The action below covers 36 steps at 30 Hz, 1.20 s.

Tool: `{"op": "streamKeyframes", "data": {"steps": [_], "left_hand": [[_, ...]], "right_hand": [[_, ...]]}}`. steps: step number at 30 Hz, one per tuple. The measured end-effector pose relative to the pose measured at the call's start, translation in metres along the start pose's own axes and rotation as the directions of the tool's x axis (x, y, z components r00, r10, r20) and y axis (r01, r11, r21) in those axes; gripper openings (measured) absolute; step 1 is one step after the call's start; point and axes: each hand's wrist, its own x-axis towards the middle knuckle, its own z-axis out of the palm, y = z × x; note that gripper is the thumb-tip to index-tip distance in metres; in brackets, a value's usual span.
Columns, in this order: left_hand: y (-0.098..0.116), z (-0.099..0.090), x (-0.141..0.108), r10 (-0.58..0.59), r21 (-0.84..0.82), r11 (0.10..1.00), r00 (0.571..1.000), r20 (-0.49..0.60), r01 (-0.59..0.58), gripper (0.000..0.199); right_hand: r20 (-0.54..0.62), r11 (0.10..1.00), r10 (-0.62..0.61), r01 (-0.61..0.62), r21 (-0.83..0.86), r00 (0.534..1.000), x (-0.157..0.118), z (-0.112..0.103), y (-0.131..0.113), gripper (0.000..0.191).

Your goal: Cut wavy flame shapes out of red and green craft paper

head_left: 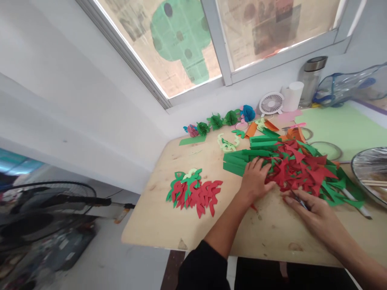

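My left hand (256, 177) rests with fingers spread on the edge of folded green paper strips (237, 160), beside a heap of red paper scraps (299, 167). My right hand (314, 213) is closed around what looks like a pair of scissors (300, 200), mostly hidden by the fingers, at the near edge of the heap. Green scraps (331, 191) show beneath the red ones. To the left on the wooden table (160, 225) lies a small pile of red leaf-like cutouts (204, 197) with green cutouts (178, 181) among them.
Paper pom-pom flowers (216, 121) line the wall below the window. A small white fan (271, 104), a white cylinder (292, 96) and a glass bottle (311, 82) stand at the back. A plastic-covered bowl (370, 171) sits at right. A floor fan (51, 205) stands left of the table.
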Motion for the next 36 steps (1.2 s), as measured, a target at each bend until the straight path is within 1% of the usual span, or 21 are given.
{"op": "streamKeyframes", "data": {"steps": [2, 3, 5, 7, 9, 11, 13, 15, 22, 26, 27, 28, 29, 30, 31, 32, 33, 34, 36], "left_hand": [[-0.008, -0.014, -0.018, 0.02, -0.055, 0.998, 0.999, -0.027, -0.022, 0.041], [-0.014, -0.02, -0.026, -0.007, -0.04, 0.999, 0.999, -0.035, 0.006, 0.036], [-0.028, -0.026, -0.036, -0.161, 0.067, 0.984, 0.986, -0.045, 0.163, 0.034], [-0.043, -0.027, -0.039, -0.201, 0.102, 0.974, 0.979, -0.042, 0.204, 0.038], [-0.052, -0.024, -0.038, -0.205, 0.12, 0.971, 0.978, -0.034, 0.208, 0.037], [-0.057, -0.021, -0.038, -0.199, 0.126, 0.971, 0.979, -0.033, 0.202, 0.029], [-0.057, -0.021, -0.042, -0.191, 0.12, 0.973, 0.98, -0.045, 0.196, 0.023], [-0.054, -0.024, -0.05, -0.185, 0.107, 0.976, 0.98, -0.067, 0.192, 0.02], [-0.038, -0.04, -0.086, -0.146, 0.047, 0.987, 0.975, -0.167, 0.156, 0.023], [-0.028, -0.045, -0.095, -0.117, 0.027, 0.992, 0.971, -0.207, 0.125, 0.022], [-0.025, -0.045, -0.097, -0.108, 0.023, 0.993, 0.97, -0.217, 0.115, 0.022], [-0.023, -0.046, -0.098, -0.096, 0.019, 0.994, 0.969, -0.229, 0.104, 0.022], [-0.02, -0.046, -0.099, -0.081, 0.018, 0.996, 0.967, -0.241, 0.088, 0.021], [-0.018, -0.046, -0.099, -0.063, 0.019, 0.997, 0.966, -0.252, 0.07, 0.02], [-0.015, -0.046, -0.099, -0.046, 0.02, 0.998, 0.964, -0.262, 0.053, 0.019], [-0.013, -0.046, -0.1, -0.035, 0.017, 0.999, 0.962, -0.27, 0.041, 0.018], [-0.01, -0.047, -0.1, -0.034, 0.009, 0.999, 0.96, -0.277, 0.038, 0.017], [-0.008, -0.047, -0.1, -0.044, -0.008, 0.999, 0.958, -0.283, 0.043, 0.017], [-0.005, -0.047, -0.1, -0.077, -0.06, 0.996, 0.953, -0.294, 0.062, 0.017]], "right_hand": [[-0.005, 1.0, 0.006, -0.006, -0.013, 1.0, 0.0, 0.003, 0.003, 0.035], [0.001, 1.0, -0.003, 0.003, -0.028, 1.0, 0.001, 0.005, 0.003, 0.035], [0.025, 0.995, -0.047, 0.049, -0.084, 0.999, 0.003, 0.009, 0.004, 0.035], [0.039, 0.975, -0.101, 0.107, -0.193, 0.994, 0.008, 0.014, 0.003, 0.036], [0.054, 0.923, -0.14, 0.15, -0.355, 0.989, 0.013, 0.019, 0.002, 0.035], [0.102, 0.832, -0.169, 0.197, -0.518, 0.98, 0.02, 0.023, -0.002, 0.033], [0.159, 0.727, -0.182, 0.242, -0.643, 0.97, 0.026, 0.027, -0.007, 0.031], [0.188, 0.641, -0.205, 0.277, -0.716, 0.961, 0.033, 0.03, -0.013, 0.029], [0.162, 0.571, -0.259, 0.286, -0.77, 0.952, 0.058, 0.041, -0.027, 0.025], [0.138, 0.539, -0.342, 0.315, -0.781, 0.929, 0.056, 0.039, -0.036, 0.027], [0.111, 0.553, -0.371, 0.316, -0.771, 0.922, 0.053, 0.039, -0.039, 0.028], [0.085, 0.591, -0.393, 0.322, -0.74, 0.916, 0.049, 0.038, -0.042, 0.029], [0.052, 0.662, -0.41, 0.336, -0.671, 0.911, 0.044, 0.039, -0.045, 0.029], [0.032, 0.758, -0.409, 0.359, -0.544, 0.912, 0.039, 0.04, -0.048, 0.029], [0.067, 0.849, -0.369, 0.366, -0.381, 0.927, 0.035, 0.042, -0.05, 0.029], [0.132, 0.916, -0.317, 0.339, -0.212, 0.939, 0.031, 0.045, -0.051, 0.028], [0.179, 0.953, -0.279, 0.295, -0.065, 0.943, 0.027, 0.049, -0.051, 0.026], [0.169, 0.97, -0.244, 0.242, 0.034, 0.955, 0.025, 0.052, -0.05, 0.021], [0.151, 0.975, -0.215, 0.204, 0.083, 0.965, 0.024, 0.059, -0.047, 0.02]]}}
